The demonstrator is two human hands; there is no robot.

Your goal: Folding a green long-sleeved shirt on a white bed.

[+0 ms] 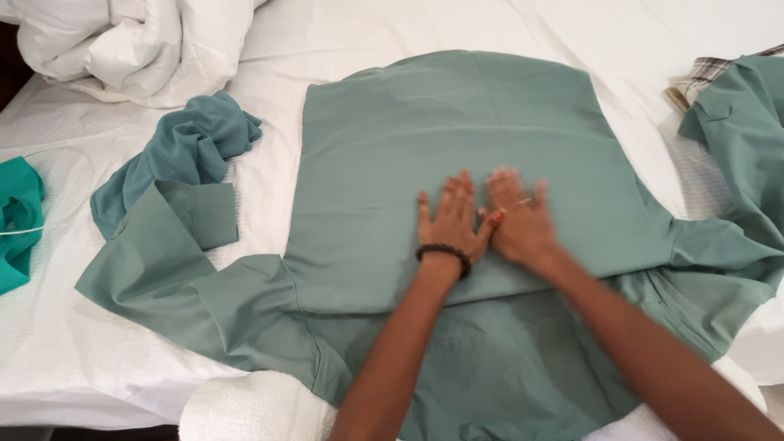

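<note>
Plainly soft and light, the green shirt (pixel 457 139) lies folded under the left hand (pixel 452 222) and right hand (pixel 520 219), both flat, fingers spread, gripping nothing; its limp edges suit pinching.

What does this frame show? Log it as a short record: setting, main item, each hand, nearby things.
setting: bed with white sheet
main item: green shirt, spread flat, bottom folded up
left hand: flat on the shirt, beaded bracelet at wrist
right hand: flat on the shirt beside the left, blurred
left of shirt: crumpled teal garment
top left: white duvet
right edge: another green garment
</note>
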